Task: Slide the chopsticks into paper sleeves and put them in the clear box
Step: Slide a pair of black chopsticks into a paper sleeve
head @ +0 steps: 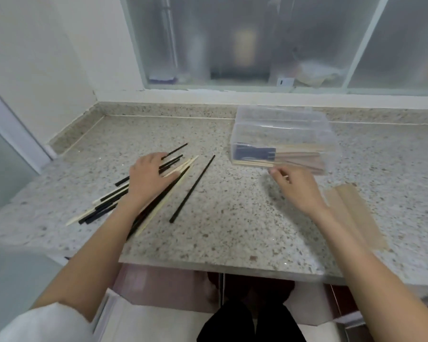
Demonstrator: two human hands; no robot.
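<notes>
Several loose black and pale wooden chopsticks (181, 169) lie in a heap at the left of the speckled stone counter (232, 218). My left hand (146, 178) rests flat on that heap. One black chopstick (193, 188) lies alone just right of it. The clear box (282, 117) stands at the back right and holds several sleeved chopsticks (294, 156), some in dark blue paper. My right hand (297, 186) hovers at the box's front edge with its fingers curled, and a short pale stick tip (286, 176) pokes out between them. Tan paper sleeves (353, 213) lie right of my right forearm.
A frosted window (257, 45) and a raised stone ledge run behind the counter. A white wall closes the left side. The counter's front edge (220, 266) is near my body, with dark floor and my legs below.
</notes>
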